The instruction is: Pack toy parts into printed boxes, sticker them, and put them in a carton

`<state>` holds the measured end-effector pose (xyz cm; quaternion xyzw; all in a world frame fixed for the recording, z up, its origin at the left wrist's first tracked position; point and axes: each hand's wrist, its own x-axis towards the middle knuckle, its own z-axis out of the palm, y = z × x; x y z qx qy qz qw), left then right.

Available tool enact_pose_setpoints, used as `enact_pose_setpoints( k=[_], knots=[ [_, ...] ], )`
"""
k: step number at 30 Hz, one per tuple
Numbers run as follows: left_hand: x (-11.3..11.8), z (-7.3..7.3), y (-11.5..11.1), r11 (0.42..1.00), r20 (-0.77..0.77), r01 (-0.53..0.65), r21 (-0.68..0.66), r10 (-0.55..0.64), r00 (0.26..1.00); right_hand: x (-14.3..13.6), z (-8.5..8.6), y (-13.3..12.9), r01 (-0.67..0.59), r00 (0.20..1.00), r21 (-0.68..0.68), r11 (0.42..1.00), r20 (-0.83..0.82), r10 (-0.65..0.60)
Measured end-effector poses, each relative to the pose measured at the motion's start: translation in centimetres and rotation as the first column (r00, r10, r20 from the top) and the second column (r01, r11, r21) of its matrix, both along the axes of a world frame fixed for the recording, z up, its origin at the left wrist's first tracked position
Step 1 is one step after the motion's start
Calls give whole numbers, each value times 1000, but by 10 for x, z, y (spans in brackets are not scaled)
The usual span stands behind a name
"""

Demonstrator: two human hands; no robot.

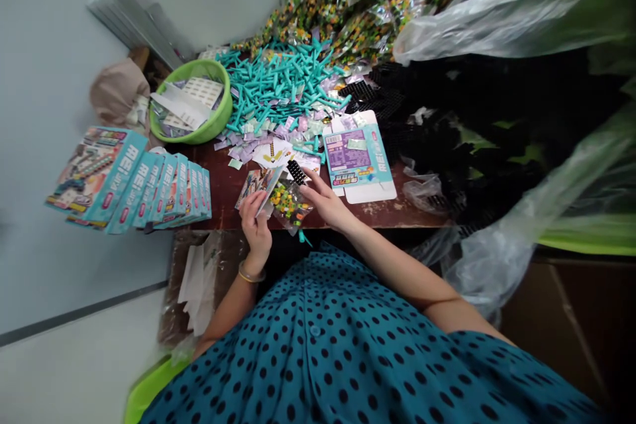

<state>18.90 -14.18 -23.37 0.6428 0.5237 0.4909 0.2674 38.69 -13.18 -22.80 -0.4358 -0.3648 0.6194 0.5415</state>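
- Dark red table (220, 175): teal pieces (283, 79) at twelve o'clock, fanned boxes (119, 179) at nine, opened carton (370, 192) at two.
- Centre: left hand (256, 228) clamps printed box (259, 184); right hand's (330, 205) fingers sit slightly apart by black piece (297, 172) and clear bag (288, 204), grip unclear.
- The bag, near the edge, might slip floorward if loosely supported.

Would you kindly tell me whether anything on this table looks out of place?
One teal piece sticks out past the front edge of the table, away from the teal heap, and might drop. Crumpled clear plastic also sags over that edge on the right, which looks untidy.
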Motion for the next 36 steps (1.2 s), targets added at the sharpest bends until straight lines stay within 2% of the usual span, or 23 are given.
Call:
enact_pose_setpoints(
  k=[3, 6, 9, 11, 13, 16, 18, 20, 21, 23, 25, 27, 33, 35, 36],
  knots=[
    [0, 0, 4, 992, -106, -2, 126, 15, 994, -2, 9, 1, -5, 993, -46, 999, -114, 0],
    [1, -1, 5, 988, -166, 12, 153, 14, 986, 0, 12, 4, 12, 978, -90, 996, -207, -30],
    [2, -1, 6, 988, -146, 17, 153, 5, 989, 5, 12, 8, -146, 913, -202, 968, -404, 54],
    [2, 1, 6, 987, -127, 38, 156, -18, 992, 7, 12, 11, -268, 851, -215, 939, -510, 126],
    [0, 3, 5, 986, -111, 66, 151, -49, 993, 8, 13, 12, -276, 845, -191, 942, -516, 143],
    [-3, 7, 3, 992, -38, 69, 102, -65, 997, 6, 14, 12, -162, 934, -172, 972, -346, 95],
    [-6, 10, 2, 999, 42, 30, 35, -31, 999, 4, 15, 10, -116, 984, -125, 985, -149, 97],
    [-8, 14, 1, 1000, 119, -14, -27, 17, 993, 1, 15, 10, -88, 992, -7, 996, 88, 89],
    [-9, 15, 2, 999, 148, -29, -45, 35, 988, -1, 15, 11, -71, 976, 76, 995, 213, 53],
    [-10, 18, 3, 996, 195, -55, -65, 67, 979, -7, 15, 14, -22, 901, 264, 964, 423, -95],
    [-11, 20, 5, 991, 242, -88, -97, 109, 964, -14, 16, 19, 11, 806, 423, 906, 532, -259],
    [-12, 22, 8, 980, 290, -125, -155, 166, 943, -24, 18, 24, 30, 732, 519, 854, 570, -372],
    [-17, 22, 17, 933, 387, -253, -255, 339, 858, -54, 31, 31, 65, 517, 619, 783, 650, -557],
    [-19, 21, 20, 922, 383, -287, -259, 371, 846, -63, 32, 33, -48, 481, 631, 775, 694, -536],
    [-20, 20, 21, 914, 372, -309, -262, 391, 842, -67, 31, 35, -166, 486, 625, 763, 725, -488]
  ],
)
